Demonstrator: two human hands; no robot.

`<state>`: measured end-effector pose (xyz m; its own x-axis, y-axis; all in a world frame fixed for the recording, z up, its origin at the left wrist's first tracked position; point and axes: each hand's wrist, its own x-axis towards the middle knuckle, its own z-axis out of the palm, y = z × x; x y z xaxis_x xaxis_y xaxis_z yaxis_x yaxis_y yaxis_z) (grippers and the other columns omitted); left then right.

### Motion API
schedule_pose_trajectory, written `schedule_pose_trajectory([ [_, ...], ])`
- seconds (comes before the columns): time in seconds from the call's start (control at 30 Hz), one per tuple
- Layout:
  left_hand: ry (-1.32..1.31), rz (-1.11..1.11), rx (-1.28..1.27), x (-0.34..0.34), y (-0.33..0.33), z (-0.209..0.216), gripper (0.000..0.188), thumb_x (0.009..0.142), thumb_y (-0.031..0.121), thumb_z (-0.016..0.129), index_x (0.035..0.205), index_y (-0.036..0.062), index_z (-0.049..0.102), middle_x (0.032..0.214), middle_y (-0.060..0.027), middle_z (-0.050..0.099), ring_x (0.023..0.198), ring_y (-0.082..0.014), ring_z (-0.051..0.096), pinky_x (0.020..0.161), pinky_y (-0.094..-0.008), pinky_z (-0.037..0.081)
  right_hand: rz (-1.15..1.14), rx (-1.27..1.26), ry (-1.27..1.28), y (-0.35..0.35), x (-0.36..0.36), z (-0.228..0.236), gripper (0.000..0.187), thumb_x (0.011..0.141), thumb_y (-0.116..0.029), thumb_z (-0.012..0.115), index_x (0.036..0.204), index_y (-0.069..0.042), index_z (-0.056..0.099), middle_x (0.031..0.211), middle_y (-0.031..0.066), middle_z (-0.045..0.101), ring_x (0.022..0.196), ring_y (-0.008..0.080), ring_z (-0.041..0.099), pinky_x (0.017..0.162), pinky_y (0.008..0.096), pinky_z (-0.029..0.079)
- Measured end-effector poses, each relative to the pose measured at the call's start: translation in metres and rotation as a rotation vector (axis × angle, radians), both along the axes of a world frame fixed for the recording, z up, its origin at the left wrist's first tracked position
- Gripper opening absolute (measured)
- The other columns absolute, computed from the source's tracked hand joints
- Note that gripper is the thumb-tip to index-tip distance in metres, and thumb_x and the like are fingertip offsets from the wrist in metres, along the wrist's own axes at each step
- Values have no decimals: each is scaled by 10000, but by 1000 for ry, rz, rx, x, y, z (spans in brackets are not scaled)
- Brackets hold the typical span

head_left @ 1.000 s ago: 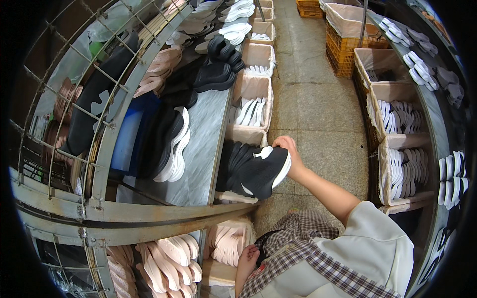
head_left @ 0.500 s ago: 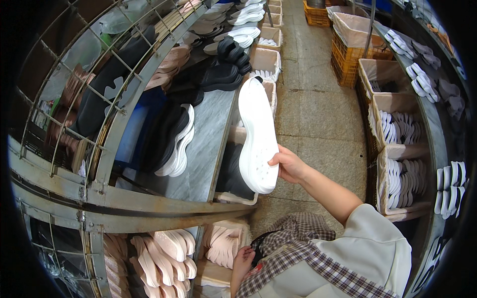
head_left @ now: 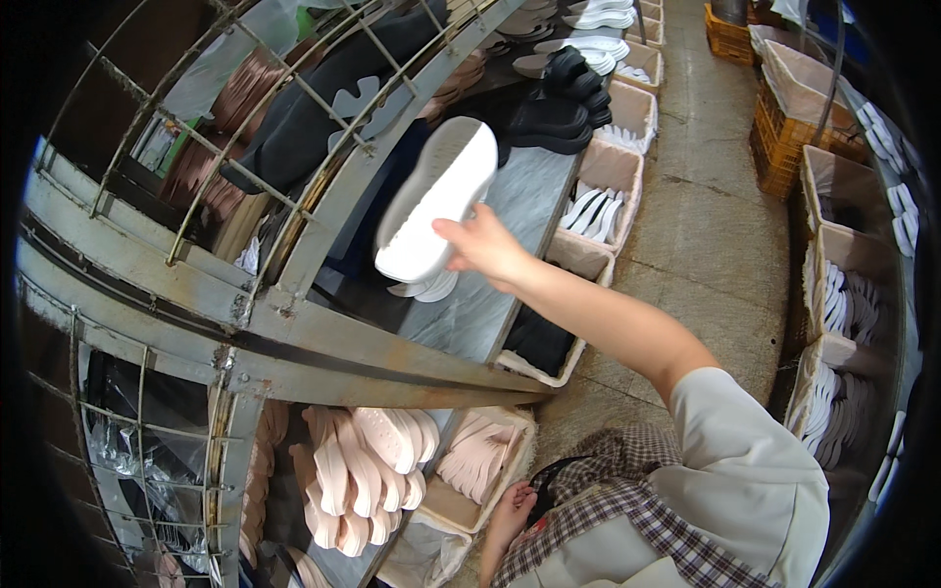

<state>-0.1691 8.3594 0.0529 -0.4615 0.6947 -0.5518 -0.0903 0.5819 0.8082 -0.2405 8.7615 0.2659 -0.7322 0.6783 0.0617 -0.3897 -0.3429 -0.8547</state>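
Note:
A white shoe sole [head_left: 453,181] is gripped at its lower end by my right hand [head_left: 480,247], thumb on the near face. It is tilted above the grey bench [head_left: 470,318], over a stack of white soles [head_left: 431,287] that it mostly hides. My left hand [head_left: 512,512] hangs low by the checked apron [head_left: 627,510], its fingers curled beside something black; what they hold, if anything, is hidden. Black soles [head_left: 559,118] lie farther up the bench. Pale pink soles [head_left: 363,465] are piled on the near side of the metal frame.
A rusty metal frame with wire mesh [head_left: 392,363] crosses the left side. Lined baskets of soles [head_left: 588,201] stand along the bench edge. Across the concrete floor [head_left: 706,255], more lined baskets [head_left: 833,323] and orange crates [head_left: 784,137] stand beside another bench.
My right hand has carried the white sole left from above the baskets to over the bench, tilting it. The view has shifted left. My left hand stays low by the apron.

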Motion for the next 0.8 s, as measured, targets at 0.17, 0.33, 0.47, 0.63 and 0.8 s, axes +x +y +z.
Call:
schedule_pose_trajectory([
  [0.17,-134,200,-54,12,-30,-7,333,889,127,599,1173,-5,487,1066,-114,612,952,-154,587,827,-272,467,-170,146,-84,-23,-79,6,924,788,-274,705,1344,40,37,1002,209,557,691,221,613,454,292,512],
  [0.33,-61,199,-60,21,-42,-13,326,898,55,577,1195,-4,455,1052,-86,590,954,-139,555,827,-250,434,12,143,-142,-35,-84,-10,938,813,-218,668,1374,33,-42,917,202,578,522,196,572,437,288,497],
  [0.47,-33,197,-20,26,-48,-13,315,893,33,574,1185,-9,465,1043,-97,598,969,-146,566,848,-258,440,-3,156,-125,-37,-83,-19,834,819,-194,649,1370,46,71,831,159,589,533,188,577,456,288,493],
  [0.63,-28,179,-32,28,-64,-11,331,882,58,591,1188,-1,477,1054,-111,605,959,-153,579,834,-268,458,-238,169,87,-55,-48,-52,458,865,-96,558,1264,-58,339,719,12,511,577,89,478,501,233,420],
  [0.8,41,174,-57,36,-109,-14,341,872,136,622,1173,21,510,1055,-130,615,947,-171,589,811,-280,474,-333,103,31,-115,53,-132,292,884,-50,504,1152,-107,404,732,-3,478,591,78,425,487,216,349],
])
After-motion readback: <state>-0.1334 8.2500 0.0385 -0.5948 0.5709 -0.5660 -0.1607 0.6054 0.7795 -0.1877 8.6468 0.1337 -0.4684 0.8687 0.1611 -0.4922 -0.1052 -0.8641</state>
